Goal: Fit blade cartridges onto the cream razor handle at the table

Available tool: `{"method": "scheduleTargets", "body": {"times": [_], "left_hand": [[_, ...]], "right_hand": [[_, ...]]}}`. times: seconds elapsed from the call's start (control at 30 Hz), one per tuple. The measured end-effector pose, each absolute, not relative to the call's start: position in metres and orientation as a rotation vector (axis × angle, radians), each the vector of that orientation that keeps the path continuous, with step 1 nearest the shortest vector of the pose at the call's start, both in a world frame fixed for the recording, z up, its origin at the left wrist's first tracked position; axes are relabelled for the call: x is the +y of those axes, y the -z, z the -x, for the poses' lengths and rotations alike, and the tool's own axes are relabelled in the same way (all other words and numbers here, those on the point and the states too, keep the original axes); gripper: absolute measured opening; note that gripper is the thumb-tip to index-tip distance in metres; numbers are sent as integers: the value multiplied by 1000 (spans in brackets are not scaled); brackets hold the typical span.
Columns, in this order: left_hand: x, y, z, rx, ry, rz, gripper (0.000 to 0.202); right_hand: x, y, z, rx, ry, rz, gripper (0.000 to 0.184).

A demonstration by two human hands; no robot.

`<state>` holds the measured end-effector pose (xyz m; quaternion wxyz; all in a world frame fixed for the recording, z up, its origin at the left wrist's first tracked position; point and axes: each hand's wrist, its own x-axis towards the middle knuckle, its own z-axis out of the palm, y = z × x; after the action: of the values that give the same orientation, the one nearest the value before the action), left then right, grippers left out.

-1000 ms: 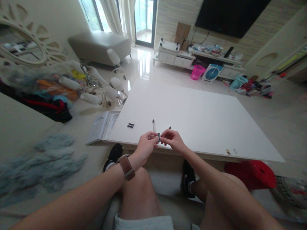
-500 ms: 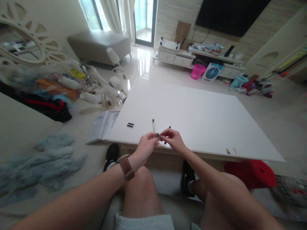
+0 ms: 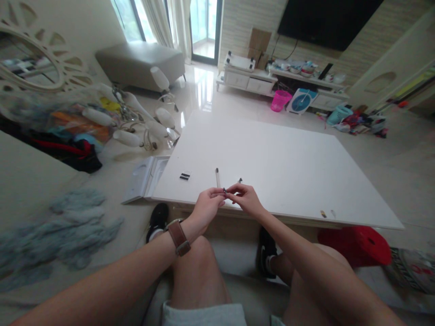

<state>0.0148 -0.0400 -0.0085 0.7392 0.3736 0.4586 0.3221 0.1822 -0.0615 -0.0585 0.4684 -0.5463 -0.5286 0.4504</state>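
Observation:
My left hand (image 3: 206,206) and my right hand (image 3: 245,198) meet fingertip to fingertip over the near edge of a low white table (image 3: 288,163). Between them they pinch a tiny dark part (image 3: 224,191); it is too small to name. A thin white stick with a dark tip (image 3: 217,176) lies on the table just beyond my left hand. A small black piece (image 3: 240,180) lies beyond my right hand. A pair of short black strips (image 3: 185,176) rests further left. A brown watch strap sits on my left wrist.
A white tray-like box (image 3: 144,179) lies on the floor at the table's left corner. Lamp parts with white shades (image 3: 142,124) lie further left. A red stool (image 3: 356,244) stands under the table's right end. A pink basket (image 3: 279,101) and TV bench stand behind.
The small part showed a teal face between my fingertips a second ago; now only a dark speck shows. Both hands have stayed in place, fingers shifting slightly.

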Motion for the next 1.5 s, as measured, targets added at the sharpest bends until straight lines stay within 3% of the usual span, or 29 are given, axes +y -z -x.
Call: {"method": "scheduleTargets", "body": {"times": [0.2,0.33,0.57,0.73,1.0,1.5], "left_hand": [[-42,7,-15,1053,-615,-921,20],[-42,9,-14,1042,-458,-1138,35],[-58,7,6,710,323,-2180,37],[-66,6,15,714,816,-2293,49],[-59,5,15,494,850,-2299,78],[-61,16,16,501,843,-2335,79]], "right_hand": [[-64,61,-183,-1362,-1058,1366,28],[-62,65,-194,-1395,-936,1440,24],[-55,70,-266,-1386,-563,1765,18],[-68,86,-335,-1548,-337,2127,12],[-90,114,-387,-1640,-320,2503,12],[-83,116,-379,-1666,-266,2521,20]]}}
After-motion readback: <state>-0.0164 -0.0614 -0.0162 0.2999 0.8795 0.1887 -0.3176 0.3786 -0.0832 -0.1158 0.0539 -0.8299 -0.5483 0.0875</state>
